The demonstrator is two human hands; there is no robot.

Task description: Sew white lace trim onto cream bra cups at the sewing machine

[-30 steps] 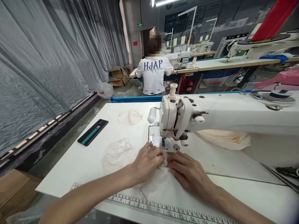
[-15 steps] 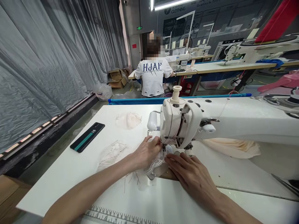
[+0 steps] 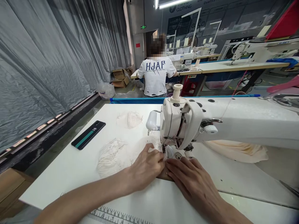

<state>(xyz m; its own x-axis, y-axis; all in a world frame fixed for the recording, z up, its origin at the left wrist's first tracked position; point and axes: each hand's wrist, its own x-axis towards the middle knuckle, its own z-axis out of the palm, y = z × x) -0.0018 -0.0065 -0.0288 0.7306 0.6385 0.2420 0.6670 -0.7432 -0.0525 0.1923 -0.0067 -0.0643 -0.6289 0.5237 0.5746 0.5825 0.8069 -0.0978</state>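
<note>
A white sewing machine (image 3: pixel 210 121) stands on the white table (image 3: pixel 77 168), its head over the needle area. My left hand (image 3: pixel 146 169) lies just left of the needle, fingers curled and pressed onto a piece of white lace fabric (image 3: pixel 151 144) at the presser foot. My right hand (image 3: pixel 190 182) lies flat on the table right beside it, fingers stretched toward the needle, fingertips at the fabric's edge. Most of the fabric under my hands is hidden.
A heap of white lace (image 3: pixel 109 157) lies left of my hands and a small pale piece (image 3: pixel 133 119) further back. A black phone (image 3: pixel 88 135) lies at the table's left. Cream fabric (image 3: pixel 238 151) sits under the machine arm. A person in a white T-shirt (image 3: pixel 156 74) works at a far table.
My left hand has drawn back a little from the needle, and both hands now sit close together over the fabric. The lace edge seen between them is now covered.
</note>
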